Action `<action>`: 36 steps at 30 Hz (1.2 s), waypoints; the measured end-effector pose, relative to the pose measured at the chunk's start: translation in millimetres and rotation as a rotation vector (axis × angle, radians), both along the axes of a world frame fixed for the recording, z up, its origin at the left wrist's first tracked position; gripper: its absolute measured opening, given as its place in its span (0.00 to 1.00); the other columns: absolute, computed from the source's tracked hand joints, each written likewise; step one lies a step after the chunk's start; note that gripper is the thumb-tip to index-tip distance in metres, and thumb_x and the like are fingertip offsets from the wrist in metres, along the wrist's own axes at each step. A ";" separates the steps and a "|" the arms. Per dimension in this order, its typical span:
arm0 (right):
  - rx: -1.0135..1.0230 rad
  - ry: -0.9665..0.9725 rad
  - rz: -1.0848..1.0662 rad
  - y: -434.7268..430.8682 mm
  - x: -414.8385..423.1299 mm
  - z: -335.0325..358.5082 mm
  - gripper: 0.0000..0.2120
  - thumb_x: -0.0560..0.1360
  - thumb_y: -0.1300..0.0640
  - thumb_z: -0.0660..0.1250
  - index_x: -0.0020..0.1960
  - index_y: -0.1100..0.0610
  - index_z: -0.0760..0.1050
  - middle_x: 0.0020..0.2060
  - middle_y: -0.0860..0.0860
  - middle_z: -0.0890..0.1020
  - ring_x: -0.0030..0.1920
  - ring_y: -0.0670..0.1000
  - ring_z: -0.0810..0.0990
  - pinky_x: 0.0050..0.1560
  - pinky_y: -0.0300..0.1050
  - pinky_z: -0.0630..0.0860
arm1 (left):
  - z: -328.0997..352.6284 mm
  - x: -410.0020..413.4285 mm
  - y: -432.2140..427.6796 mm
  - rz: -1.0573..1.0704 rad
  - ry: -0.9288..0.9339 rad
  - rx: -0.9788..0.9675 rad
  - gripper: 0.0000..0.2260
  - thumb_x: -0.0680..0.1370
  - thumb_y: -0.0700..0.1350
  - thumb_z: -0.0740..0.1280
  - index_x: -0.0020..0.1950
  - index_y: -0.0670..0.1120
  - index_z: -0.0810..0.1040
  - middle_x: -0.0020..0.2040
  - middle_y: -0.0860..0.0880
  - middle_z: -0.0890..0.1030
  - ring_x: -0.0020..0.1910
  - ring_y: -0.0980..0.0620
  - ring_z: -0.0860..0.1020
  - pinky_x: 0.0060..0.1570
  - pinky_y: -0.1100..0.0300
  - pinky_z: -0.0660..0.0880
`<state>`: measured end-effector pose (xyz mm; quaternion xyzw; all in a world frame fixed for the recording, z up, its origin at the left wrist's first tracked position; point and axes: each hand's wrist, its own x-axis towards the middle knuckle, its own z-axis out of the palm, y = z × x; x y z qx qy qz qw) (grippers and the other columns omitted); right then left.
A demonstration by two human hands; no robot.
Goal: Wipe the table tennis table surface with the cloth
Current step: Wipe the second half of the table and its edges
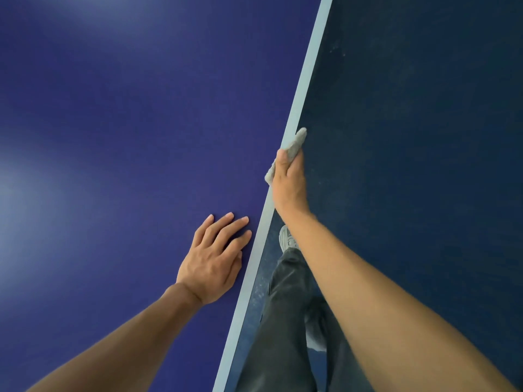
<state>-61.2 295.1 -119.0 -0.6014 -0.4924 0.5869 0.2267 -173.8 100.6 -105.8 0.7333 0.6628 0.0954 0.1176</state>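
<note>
Surroundings: dark blue floor (424, 108) fills the frame from 12 to 5 o'clock, speckled with pale dust. At 6 o'clock a dark grey trouser leg (288, 306) shows, with a grey shoe (285, 236) just beyond it, close under the table edge. The right forearm crosses in front of leg and shoe and hides part of both.

Table: table tennis table surface (113, 137), matt violet-blue, takes the frame from 7 to 12 o'clock. There are soft pale glare patches at 9 and 11 o'clock. A pale white edge line (308, 80) runs straight from 6 to 1 o'clock and marks the near edge.

Cloth: grey cloth (296, 140), nubbly, bunched. It sits on the edge line just right of frame centre. One end pokes out at 12 o'clock of the hand; a smaller flap shows at the hand's 9 o'clock.

Right hand (288, 182): at the table edge, thumb along the top pressing the cloth down. The other fingers wrap over the edge and are mostly hidden; cannot tell their spread.

Left hand (215, 258): 7 o'clock of the right hand, palm down on the surface, well apart from the cloth. Fingers straight, slightly spread, pointing to 1 o'clock, tips just beside the edge line.
</note>
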 end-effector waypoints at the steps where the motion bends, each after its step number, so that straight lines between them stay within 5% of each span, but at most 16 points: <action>1: 0.000 -0.007 0.023 -19.9 2.8 0.8 0.29 0.87 0.46 0.52 0.84 0.56 0.52 0.75 0.60 0.70 0.73 0.58 0.73 0.73 0.58 0.70 | 0.5 0.1 1.0 -0.003 0.010 -0.004 0.16 0.82 0.43 0.61 0.68 0.43 0.79 0.74 0.45 0.75 0.74 0.39 0.71 0.77 0.37 0.61; 3: 0.003 -0.035 0.064 -54.1 7.0 3.5 0.31 0.87 0.46 0.51 0.85 0.55 0.47 0.79 0.60 0.65 0.78 0.58 0.67 0.77 0.55 0.67 | 3.1 -0.7 5.7 -0.002 0.021 -0.012 0.16 0.81 0.44 0.61 0.66 0.44 0.80 0.72 0.45 0.77 0.72 0.40 0.73 0.75 0.37 0.63; 6: 0.032 -0.094 0.081 -65.0 10.8 6.1 0.31 0.87 0.48 0.52 0.84 0.56 0.45 0.83 0.54 0.57 0.82 0.50 0.59 0.79 0.36 0.56 | 10.5 -2.6 25.7 0.018 0.004 -0.006 0.13 0.79 0.43 0.63 0.62 0.47 0.79 0.64 0.48 0.79 0.62 0.41 0.76 0.68 0.44 0.67; 8: 0.056 -0.041 0.096 -37.3 8.1 6.9 0.31 0.88 0.49 0.52 0.84 0.58 0.44 0.81 0.55 0.62 0.80 0.51 0.62 0.78 0.34 0.56 | 14.6 -4.4 48.1 0.036 -0.022 0.005 0.12 0.78 0.43 0.63 0.62 0.47 0.77 0.61 0.49 0.79 0.58 0.42 0.76 0.65 0.47 0.67; 10: 0.042 0.001 0.036 10.4 -0.5 8.1 0.29 0.87 0.48 0.52 0.83 0.59 0.50 0.63 0.53 0.77 0.63 0.47 0.79 0.67 0.39 0.71 | 17.5 -7.1 73.5 0.082 -0.027 0.000 0.14 0.79 0.44 0.64 0.64 0.46 0.78 0.64 0.47 0.78 0.62 0.41 0.76 0.70 0.46 0.66; 12: 0.012 0.004 -0.076 67.3 -13.3 4.4 0.27 0.87 0.48 0.52 0.81 0.60 0.57 0.46 0.52 0.79 0.42 0.39 0.81 0.46 0.32 0.76 | 20.7 -8.8 100.1 0.149 0.010 -0.056 0.18 0.80 0.46 0.62 0.70 0.46 0.77 0.72 0.45 0.74 0.71 0.40 0.72 0.76 0.41 0.61; 16: -0.058 0.021 -0.146 127.6 -24.9 0.9 0.25 0.87 0.45 0.53 0.80 0.55 0.61 0.61 0.55 0.81 0.58 0.51 0.82 0.55 0.39 0.77 | 25.5 -7.0 147.2 0.263 0.014 -0.167 0.22 0.82 0.48 0.61 0.77 0.48 0.71 0.80 0.43 0.65 0.80 0.40 0.60 0.80 0.38 0.50; 20: -0.019 0.057 -0.118 91.3 -17.8 0.8 0.28 0.87 0.45 0.54 0.84 0.51 0.54 0.78 0.52 0.68 0.75 0.52 0.70 0.75 0.49 0.68 | 25.8 -6.0 190.0 0.299 -0.020 -0.171 0.23 0.83 0.50 0.57 0.78 0.49 0.70 0.80 0.45 0.65 0.81 0.42 0.59 0.81 0.39 0.50; 26: -0.060 0.185 -0.022 76.0 -6.8 -4.6 0.29 0.88 0.50 0.54 0.85 0.54 0.46 0.83 0.52 0.59 0.82 0.48 0.59 0.79 0.56 0.64 | 14.7 -10.0 273.9 0.247 -0.021 -0.138 0.22 0.84 0.50 0.52 0.78 0.52 0.70 0.80 0.45 0.65 0.81 0.41 0.59 0.80 0.37 0.50; 31: 0.082 0.079 -0.035 222.5 -29.8 -9.9 0.29 0.88 0.54 0.53 0.84 0.61 0.45 0.84 0.56 0.52 0.81 0.42 0.51 0.75 0.27 0.47 | 7.2 -31.4 356.7 0.257 0.005 0.030 0.19 0.83 0.44 0.57 0.73 0.50 0.77 0.77 0.45 0.70 0.79 0.39 0.62 0.80 0.37 0.51; 36: 0.074 0.088 -0.069 293.1 -38.7 -2.3 0.30 0.88 0.53 0.55 0.84 0.61 0.47 0.83 0.56 0.56 0.81 0.47 0.56 0.74 0.27 0.50 | 11.2 -46.9 446.4 0.300 0.020 0.075 0.19 0.83 0.41 0.59 0.72 0.50 0.78 0.78 0.44 0.70 0.79 0.39 0.63 0.80 0.37 0.50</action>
